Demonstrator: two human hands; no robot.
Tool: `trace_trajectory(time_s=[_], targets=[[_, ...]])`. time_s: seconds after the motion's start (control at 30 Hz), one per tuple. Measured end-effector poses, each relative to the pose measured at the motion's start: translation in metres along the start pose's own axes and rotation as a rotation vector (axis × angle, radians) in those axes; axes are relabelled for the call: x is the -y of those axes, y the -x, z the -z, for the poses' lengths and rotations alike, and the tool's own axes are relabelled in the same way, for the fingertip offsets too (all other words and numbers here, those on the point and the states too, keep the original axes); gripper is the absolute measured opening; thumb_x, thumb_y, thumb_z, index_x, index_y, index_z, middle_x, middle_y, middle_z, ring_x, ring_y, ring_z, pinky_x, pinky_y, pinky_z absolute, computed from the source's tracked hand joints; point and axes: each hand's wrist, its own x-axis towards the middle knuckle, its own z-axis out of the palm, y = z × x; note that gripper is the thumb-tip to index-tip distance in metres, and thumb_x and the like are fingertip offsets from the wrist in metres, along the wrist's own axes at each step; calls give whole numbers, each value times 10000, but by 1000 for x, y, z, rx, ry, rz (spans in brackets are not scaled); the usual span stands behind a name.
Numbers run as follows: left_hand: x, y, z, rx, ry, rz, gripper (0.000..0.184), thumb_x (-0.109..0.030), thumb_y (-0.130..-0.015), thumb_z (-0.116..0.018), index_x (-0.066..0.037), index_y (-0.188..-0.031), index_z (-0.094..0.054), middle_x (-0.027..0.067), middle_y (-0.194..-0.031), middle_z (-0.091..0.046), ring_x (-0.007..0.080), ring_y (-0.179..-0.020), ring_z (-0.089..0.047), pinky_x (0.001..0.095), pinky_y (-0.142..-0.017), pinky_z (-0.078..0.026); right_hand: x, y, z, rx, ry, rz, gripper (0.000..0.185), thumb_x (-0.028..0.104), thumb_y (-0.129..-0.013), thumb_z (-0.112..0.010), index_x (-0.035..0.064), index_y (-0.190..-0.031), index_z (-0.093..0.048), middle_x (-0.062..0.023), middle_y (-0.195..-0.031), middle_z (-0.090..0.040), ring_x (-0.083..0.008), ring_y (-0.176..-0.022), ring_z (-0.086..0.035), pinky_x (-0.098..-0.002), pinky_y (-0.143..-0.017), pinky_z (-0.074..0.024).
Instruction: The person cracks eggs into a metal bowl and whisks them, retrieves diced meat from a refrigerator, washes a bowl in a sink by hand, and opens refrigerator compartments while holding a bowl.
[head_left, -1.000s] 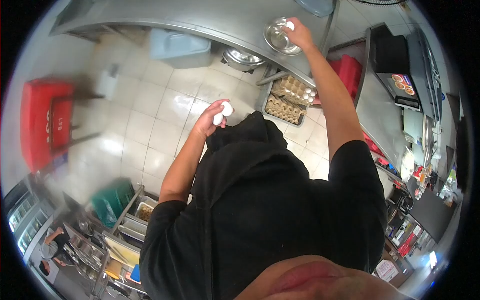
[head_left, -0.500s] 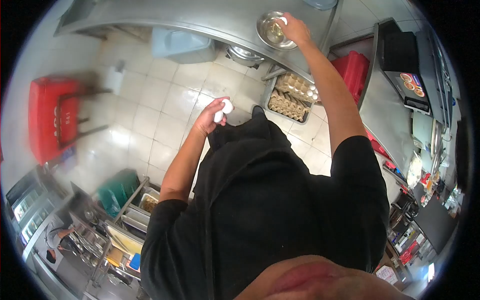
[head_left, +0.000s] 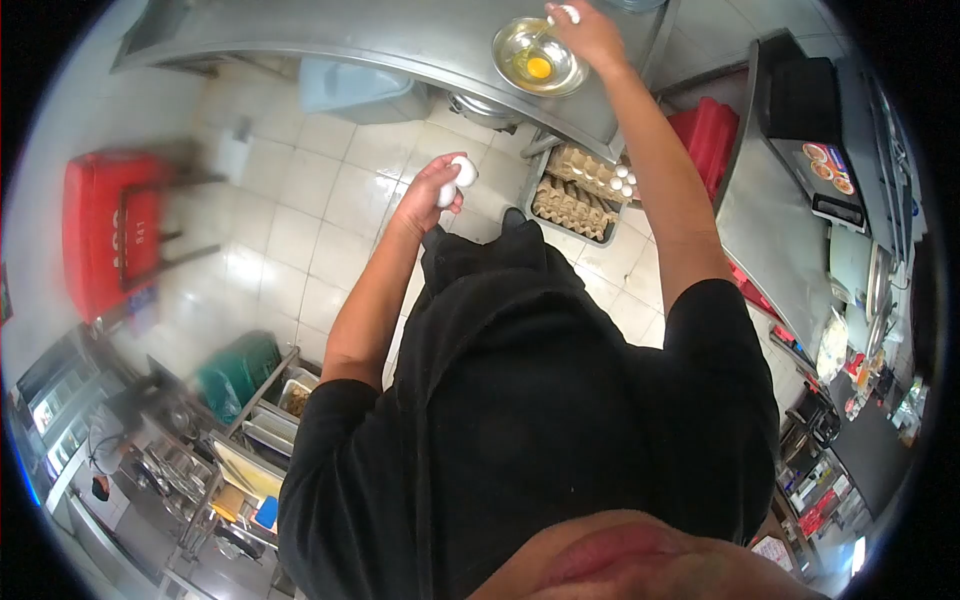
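My left hand (head_left: 428,198) is closed around two white eggs, an upper egg (head_left: 464,171) and a lower egg (head_left: 446,194), held out above the floor. At the top of the view, my right hand (head_left: 592,40) grips a cracked eggshell (head_left: 570,14) at the right rim of a metal bowl (head_left: 507,42). A strand of egg white runs down from the shell into the bowl. Inside the bowl lies a whole orange-yellow yolk (head_left: 539,68) in clear egg white.
The bowl stands on a steel counter (head_left: 400,35). Below its edge, cardboard egg trays (head_left: 575,208) with several eggs sit in a grey crate. A pale blue bin (head_left: 360,92) is under the counter. A red box (head_left: 112,235) stands left; another person (head_left: 105,445) is far lower left.
My right hand has moved up to the bowl's rim with the shell, and a yolk now shows in the bowl. The bowl sits slightly further left; my left hand has risen slightly.
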Motion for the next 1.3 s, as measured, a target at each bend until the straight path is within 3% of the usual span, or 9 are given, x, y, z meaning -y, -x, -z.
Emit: trace_trajectory(time_s=[0.17, 0.3, 0.43, 0.6, 0.7, 1.0, 1.17, 1.2, 1.3], targets=[[-14, -9, -13, -27, -36, -51, 388, -211, -926, -516, -38, -1269, -459, 116, -977, -626, 141, -531, -531, 258, -458, -452, -92, -33, -26, 108, -647, -332, 451, 473, -899, -548, 103, -1157, -574, -135, -965, -685, -285, -859, -663, -407, -738, -508], [-21, -19, -18, -30, -17, -45, 360, -205, -912, -547, -65, -1240, -496, 66, -909, -610, 139, -532, -538, 273, -462, -452, -51, 3, -22, -131, -127, 90, 456, 437, -843, -636, 83, -1127, -596, -129, -950, -683, -270, -802, -665, -350, -703, -513], [-28, -25, -25, -70, -34, -40, 366, -205, -909, -552, -66, -1242, -492, 64, -917, -607, 143, -541, -538, 276, -465, -453, -72, -13, -38, 93, 170, 48, 488, 471, -832, -638, 123, -1172, -605, -166, -980, -673, -259, -910, -652, -346, -816, -492], [-34, -28, -25, -82, -49, -57, 397, -208, -911, -555, -62, -1269, -466, 66, -933, -598, 143, -548, -534, 274, -468, -449, -55, 1, -8, -74, -430, -39, 499, 515, -834, -616, 139, -1163, -624, -152, -1059, -664, -311, -975, -635, -394, -844, -491], [-35, -31, -28, -76, -53, -36, 403, -205, -913, -555, -60, -1276, -459, 67, -938, -595, 142, -549, -531, 272, -467, -444, -67, 7, -21, 21, 100, 139, 492, 513, -832, -621, 142, -1154, -632, -157, -1039, -671, -292, -946, -648, -372, -830, -497], [-41, -39, -29, -61, -51, -64, 408, -209, -909, -557, -57, -1273, -453, 66, -929, -588, 145, -537, -532, 268, -463, -439, 34, 40, 42, -270, -72, 281, 455, 396, -854, -625, 44, -1142, -605, -220, -999, -649, -401, -930, -613, -441, -806, -487], [-41, -38, -26, -67, -55, -62, 424, -211, -909, -551, -58, -1290, -445, 64, -940, -582, 144, -536, -528, 272, -462, -441, -27, 10, -11, 5, -47, -30, 499, 529, -815, -628, 159, -1150, -643, -144, -1053, -674, -313, -980, -636, -364, -858, -486], [-47, -34, -29, -72, -46, -51, 425, -207, -913, -544, -60, -1299, -443, 63, -943, -578, 148, -542, -526, 276, -466, -441, -31, 7, -16, -187, -139, 36, 499, 511, -818, -631, 138, -1149, -645, -144, -1043, -677, -307, -971, -639, -355, -850, -486], [-42, -30, -26, -72, -64, -77, 389, -187, -933, -481, -54, -1296, -435, 98, -995, -606, 149, -541, -520, 274, -480, -443, -85, -17, -36, -98, -151, 88, 509, 502, -818, -633, 109, -1142, -644, -139, -1056, -675, -298, -967, -641, -356, -848, -484]])
